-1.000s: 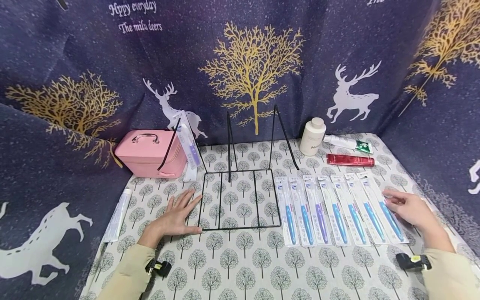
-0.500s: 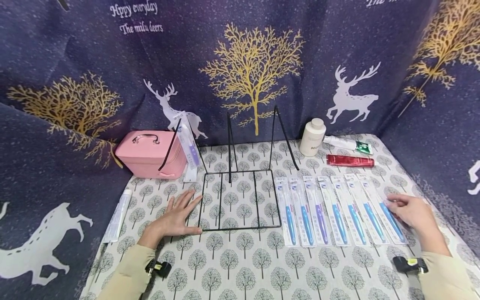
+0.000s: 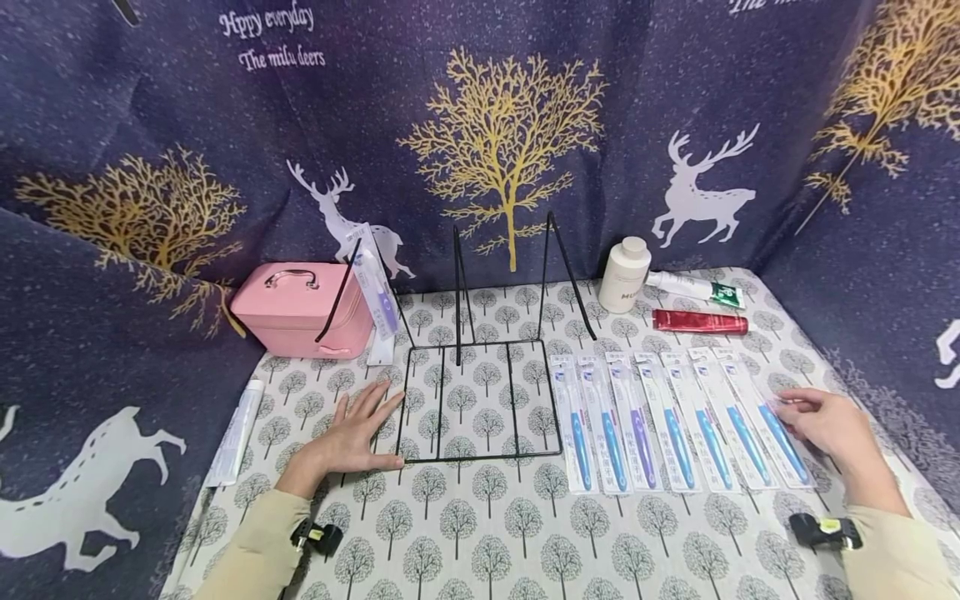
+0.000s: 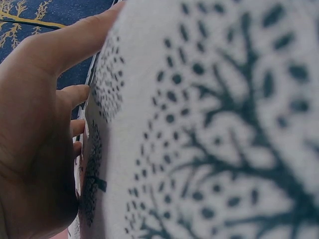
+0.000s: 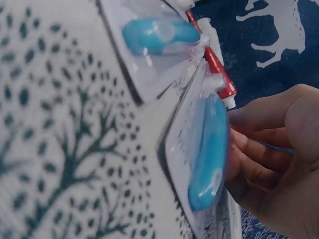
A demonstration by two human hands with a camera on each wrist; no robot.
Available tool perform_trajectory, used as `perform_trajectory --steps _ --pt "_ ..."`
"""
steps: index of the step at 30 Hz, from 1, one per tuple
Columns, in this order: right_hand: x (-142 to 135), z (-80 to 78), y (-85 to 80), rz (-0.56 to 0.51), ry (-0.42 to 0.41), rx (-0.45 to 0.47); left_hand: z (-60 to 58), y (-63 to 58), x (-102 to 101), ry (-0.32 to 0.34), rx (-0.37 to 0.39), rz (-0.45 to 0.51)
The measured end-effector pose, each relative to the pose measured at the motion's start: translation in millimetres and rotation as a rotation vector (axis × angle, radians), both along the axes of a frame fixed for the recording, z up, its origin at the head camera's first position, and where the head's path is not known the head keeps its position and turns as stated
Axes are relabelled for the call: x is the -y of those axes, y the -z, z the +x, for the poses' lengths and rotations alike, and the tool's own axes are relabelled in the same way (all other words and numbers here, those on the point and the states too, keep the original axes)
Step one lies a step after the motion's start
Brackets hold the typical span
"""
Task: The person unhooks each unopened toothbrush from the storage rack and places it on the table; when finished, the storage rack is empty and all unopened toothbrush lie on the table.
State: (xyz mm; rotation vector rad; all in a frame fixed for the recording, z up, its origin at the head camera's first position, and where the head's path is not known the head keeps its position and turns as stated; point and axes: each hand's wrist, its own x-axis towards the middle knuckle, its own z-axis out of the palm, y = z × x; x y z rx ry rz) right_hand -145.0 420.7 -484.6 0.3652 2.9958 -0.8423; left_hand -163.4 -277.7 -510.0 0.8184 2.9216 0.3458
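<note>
My left hand [image 3: 352, 433] rests with spread fingers on the tablecloth, its fingertips and thumb touching the left side of a black wire rack [image 3: 478, 457]. In the left wrist view the left hand [image 4: 35, 114] shows its thumb over the cloth. At the right, several packaged toothbrushes lie side by side, mostly with blue handles and one purple-handled toothbrush [image 3: 642, 442]. My right hand [image 3: 832, 425] holds the right edge of the rightmost packaged toothbrush [image 3: 783, 446] between thumb and curled fingers. The right wrist view shows the right hand [image 5: 279, 159] against that clear blister; some fingertips are hidden.
One packaged toothbrush [image 3: 378, 292] leans upright in the rack's left end, beside a pink case [image 3: 300, 308]. A white tube [image 3: 238, 433] lies far left. Behind the toothbrush row are a white bottle [image 3: 625, 275], a red tube [image 3: 700, 322] and a white-green tube [image 3: 697, 287].
The rightmost packaged toothbrush has shifted slightly left at its lower end and lies a little straighter, with my right hand at its edge. My left hand has stayed still.
</note>
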Motion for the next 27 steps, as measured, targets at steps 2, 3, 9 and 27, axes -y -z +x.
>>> perform_trajectory --steps 2,3,9,27 --pt "3 0.1 -3.8 0.017 -0.003 -0.010 0.1 0.2 0 0.001 -0.005 0.001" --pt "5 0.2 -6.2 0.023 -0.005 -0.019 0.0 0.2 0 0.002 -0.007 0.000" --pt "24 1.6 -24.6 -0.013 -0.045 -0.139 0.1 0.2 1 0.004 -0.012 -0.004" --pt "125 -23.2 -50.7 -0.306 -0.308 -0.371 1.0 -2.1 -2 -0.013 0.002 -0.005"
